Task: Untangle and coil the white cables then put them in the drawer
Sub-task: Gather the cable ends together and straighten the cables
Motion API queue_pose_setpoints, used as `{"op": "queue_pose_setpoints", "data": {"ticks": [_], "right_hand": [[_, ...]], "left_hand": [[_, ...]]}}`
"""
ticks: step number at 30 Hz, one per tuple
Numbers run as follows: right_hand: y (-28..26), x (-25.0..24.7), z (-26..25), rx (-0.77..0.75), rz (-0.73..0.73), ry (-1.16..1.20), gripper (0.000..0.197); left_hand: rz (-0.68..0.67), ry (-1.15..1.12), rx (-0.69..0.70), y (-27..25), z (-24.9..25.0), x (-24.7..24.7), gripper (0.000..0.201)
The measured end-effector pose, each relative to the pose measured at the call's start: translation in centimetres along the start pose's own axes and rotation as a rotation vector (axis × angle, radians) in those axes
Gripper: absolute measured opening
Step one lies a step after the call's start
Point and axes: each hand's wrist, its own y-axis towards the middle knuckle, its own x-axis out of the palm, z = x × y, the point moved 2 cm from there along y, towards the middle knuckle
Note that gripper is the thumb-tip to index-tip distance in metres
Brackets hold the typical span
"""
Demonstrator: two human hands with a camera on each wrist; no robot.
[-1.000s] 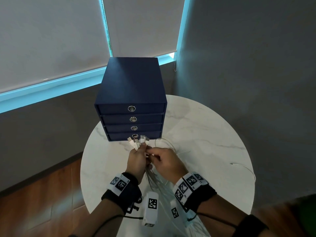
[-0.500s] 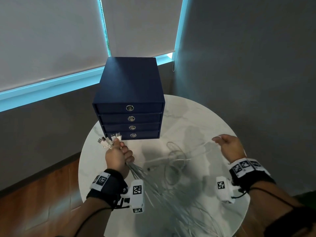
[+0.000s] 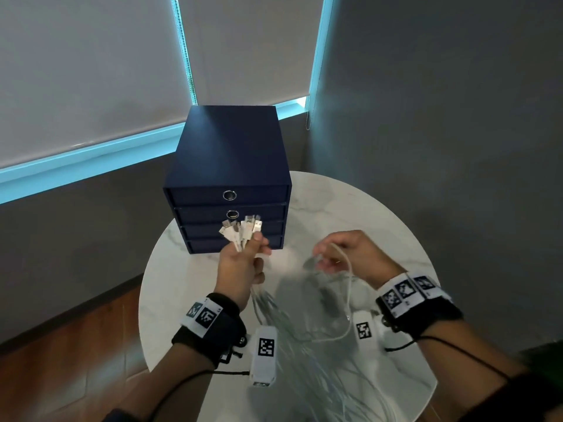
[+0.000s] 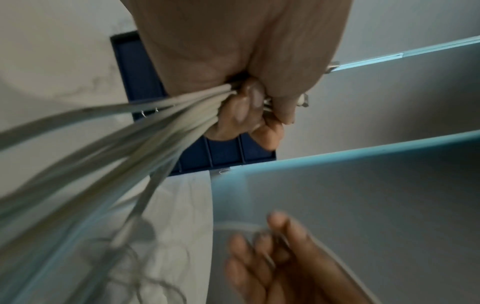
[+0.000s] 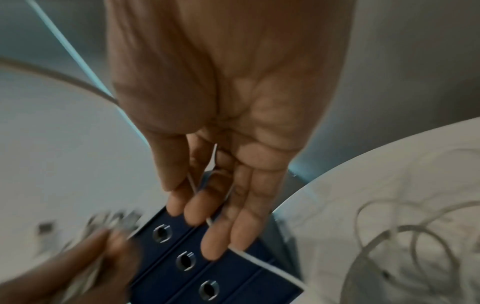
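Untangling underway: left hand [image 3: 240, 269] grips the white cables [image 3: 304, 336] by their plugs while right hand [image 3: 350, 254], at three o'clock, pinches one strand to draw free.

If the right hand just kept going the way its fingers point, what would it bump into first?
Probably the blue drawer box. In the right wrist view the right hand, a thin white cable running between its fingers, points at the box's closed drawer fronts. The gap is hard to judge.
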Motion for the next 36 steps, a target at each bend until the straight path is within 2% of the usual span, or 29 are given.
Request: {"op": "queue_pose_setpoints", "data": {"ticks": [2, 3, 6, 9, 11, 14, 17, 20, 22, 23, 24, 26, 28, 31, 34, 35, 36], "right_hand": [[-0.1, 2.7, -1.1, -0.047, -0.154, 0.015, 0.009], [-0.1, 3.7, -1.7, -0.075, -0.180, 0.041, 0.010], [-0.2, 4.7, -4.0, -0.157, -0.144, 0.216, 0.017], [-0.2, 2.9, -5.5, -0.165, -0.034, 0.597, 0.028], [0.0, 1.4, -6.4, -0.180, 0.073, 0.805, 0.025], [0.0, -1.8, -7.6, -0.302, 0.340, 0.922, 0.016], [-0.1, -5.6, -8.0, -0.371, 0.576, 0.852, 0.021], [0.7, -7.8, -5.7, -0.236, 0.717, 0.382, 0.024], [1.4, -8.0, -3.4, -0.070, 0.675, -0.127, 0.031], [1.5, -7.4, -2.4, 0.001, 0.598, -0.411, 0.038], [1.3, -6.3, -1.6, 0.017, 0.504, -0.630, 0.048], [0.7, -3.1, -0.7, -0.103, 0.292, -0.803, 0.063], [0.1, 0.3, -0.6, -0.240, 0.106, -0.845, 0.069], [-0.5, 3.3, -0.6, -0.224, -0.042, -0.679, 0.063], [-0.6, 4.0, -1.2, -0.208, 0.000, -0.492, 0.025], [-0.4, 3.9, -1.3, -0.215, 0.029, -0.437, 0.018], [-0.1, 3.9, -1.1, -0.213, 0.061, -0.379, 0.022]], "left_hand": [[-0.084, 0.041, 0.038, -0.5, 0.3, 1.5, 0.027], [-0.121, 0.049, 0.044, -0.7, 0.3, 2.0, 0.028], [-0.169, -0.015, 0.044, -0.8, 0.4, 2.2, 0.028], [-0.198, -0.014, 0.032, -0.7, -0.2, 1.1, 0.029], [-0.182, 0.024, 0.002, -0.7, -1.0, 0.3, 0.027], [-0.108, 0.062, -0.071, -0.3, -2.8, -1.2, 0.024], [-0.028, 0.121, -0.113, 0.2, -4.0, -2.8, 0.023], [-0.032, 0.104, -0.106, 0.3, -4.1, -2.9, 0.024], [-0.072, 0.107, -0.088, 0.2, -3.5, -1.9, 0.025], [-0.098, 0.112, -0.085, 0.1, -3.1, -1.2, 0.024], [-0.125, 0.116, -0.082, 0.0, -2.8, -0.6, 0.024], [-0.174, 0.128, -0.068, -0.3, -2.2, 0.7, 0.023], [-0.200, 0.155, -0.053, -0.4, -1.8, 1.6, 0.022], [-0.195, 0.178, -0.044, -0.5, -1.4, 2.2, 0.023], [-0.193, 0.188, -0.069, -0.5, -1.6, 2.0, 0.023], [-0.205, 0.193, -0.070, -0.5, -1.7, 2.0, 0.024], [-0.224, 0.195, -0.071, -0.5, -1.8, 1.9, 0.024]]}}
